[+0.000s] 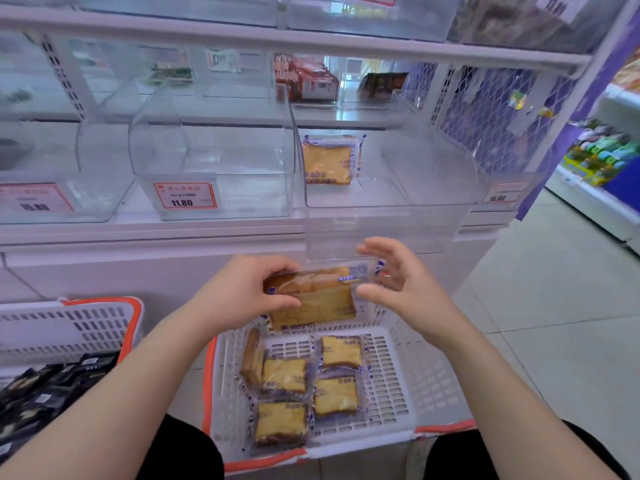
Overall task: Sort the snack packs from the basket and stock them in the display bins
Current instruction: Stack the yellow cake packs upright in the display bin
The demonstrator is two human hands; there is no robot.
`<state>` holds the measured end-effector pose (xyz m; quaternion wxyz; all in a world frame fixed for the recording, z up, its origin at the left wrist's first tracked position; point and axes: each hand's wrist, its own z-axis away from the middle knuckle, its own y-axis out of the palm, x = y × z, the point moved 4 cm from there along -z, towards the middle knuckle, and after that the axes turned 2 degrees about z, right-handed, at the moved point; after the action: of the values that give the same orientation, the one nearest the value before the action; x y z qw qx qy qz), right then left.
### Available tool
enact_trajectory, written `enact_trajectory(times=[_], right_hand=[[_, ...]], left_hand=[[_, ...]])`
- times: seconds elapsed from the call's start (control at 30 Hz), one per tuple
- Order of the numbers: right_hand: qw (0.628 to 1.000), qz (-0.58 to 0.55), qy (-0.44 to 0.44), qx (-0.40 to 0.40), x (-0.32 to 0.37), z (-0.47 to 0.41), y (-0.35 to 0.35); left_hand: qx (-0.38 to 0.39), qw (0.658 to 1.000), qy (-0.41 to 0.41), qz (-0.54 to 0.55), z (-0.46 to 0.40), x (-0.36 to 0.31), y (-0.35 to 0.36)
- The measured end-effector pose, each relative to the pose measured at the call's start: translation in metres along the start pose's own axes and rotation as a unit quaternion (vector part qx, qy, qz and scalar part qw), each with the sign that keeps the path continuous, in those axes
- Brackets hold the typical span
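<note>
My left hand (249, 289) grips the left end of a clear-wrapped toast pack (315, 299), held above the white basket (394, 386). My right hand (391, 271) hovers at the pack's right end, fingers spread and relaxed, barely touching the wrapper. Several more toast packs (336, 393) lie flat in the basket, one standing on edge at the left. One toast pack (329, 161) lies inside the clear display bin (433, 188) straight ahead.
An empty clear bin (214, 168) with an 11.80 price tag (185, 195) stands left of the stocked one. A second white basket (69, 327) with dark packs (45, 389) sits at lower left. Tiled floor opens to the right, with another shelf (602, 168) beyond.
</note>
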<state>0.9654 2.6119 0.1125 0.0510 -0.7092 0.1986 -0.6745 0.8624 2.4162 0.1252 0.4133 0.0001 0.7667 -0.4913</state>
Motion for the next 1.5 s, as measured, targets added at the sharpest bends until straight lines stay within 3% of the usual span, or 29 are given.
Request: enact_trajectory(times=[0.07, 0.13, 0.23, 0.3, 0.43, 0.53, 0.67, 0.83, 0.93, 1.0, 1.1, 1.27, 1.33, 1.5], right_hand=[[1.0, 0.005, -0.007, 0.008, -0.001, -0.001, 0.009], [0.999, -0.01, -0.016, -0.042, 0.0, -0.002, 0.011], [0.991, -0.096, -0.004, -0.098, -0.002, -0.002, 0.007], [0.979, -0.173, 0.02, -0.102, -0.003, -0.002, 0.007], [0.957, -0.258, 0.078, -0.109, -0.005, 0.002, 0.015], [0.947, -0.297, 0.069, -0.103, 0.003, 0.001, 0.015], [0.958, -0.265, 0.043, -0.101, 0.029, -0.01, 0.004], [0.983, -0.179, 0.006, -0.033, 0.087, -0.043, -0.029], [0.983, -0.154, -0.021, -0.094, 0.111, -0.069, -0.066], [0.975, -0.149, -0.018, -0.164, 0.115, -0.089, -0.09], [0.964, -0.157, 0.033, -0.21, 0.093, -0.122, -0.101], [0.966, -0.092, 0.176, -0.167, 0.041, -0.179, -0.074], [0.97, -0.03, 0.167, -0.173, 0.029, -0.203, -0.067], [0.973, 0.056, 0.161, -0.156, 0.005, -0.248, -0.06]], left_hand=[[-0.019, 0.999, -0.004, 0.038, 0.002, -0.001, 0.0], [-0.066, 0.99, -0.023, 0.123, 0.002, -0.001, -0.005], [-0.123, 0.921, -0.073, 0.363, 0.001, 0.005, -0.011], [-0.113, 0.883, -0.083, 0.449, 0.001, 0.008, -0.009], [-0.121, 0.887, -0.095, 0.435, 0.0, 0.009, -0.009], [-0.154, 0.879, -0.11, 0.438, -0.004, 0.009, -0.013], [-0.204, 0.849, -0.1, 0.476, -0.011, -0.003, -0.021], [-0.292, 0.854, 0.01, 0.431, -0.049, -0.034, -0.067], [-0.287, 0.872, 0.035, 0.395, -0.078, -0.04, -0.086], [-0.262, 0.895, 0.0, 0.361, -0.092, -0.032, -0.086], [-0.23, 0.92, -0.048, 0.315, -0.102, -0.014, -0.075], [-0.128, 0.936, -0.029, 0.326, -0.115, -0.007, -0.055], [-0.112, 0.945, -0.016, 0.308, -0.12, -0.007, -0.052], [-0.158, 0.957, -0.01, 0.242, -0.124, 0.006, -0.05]])
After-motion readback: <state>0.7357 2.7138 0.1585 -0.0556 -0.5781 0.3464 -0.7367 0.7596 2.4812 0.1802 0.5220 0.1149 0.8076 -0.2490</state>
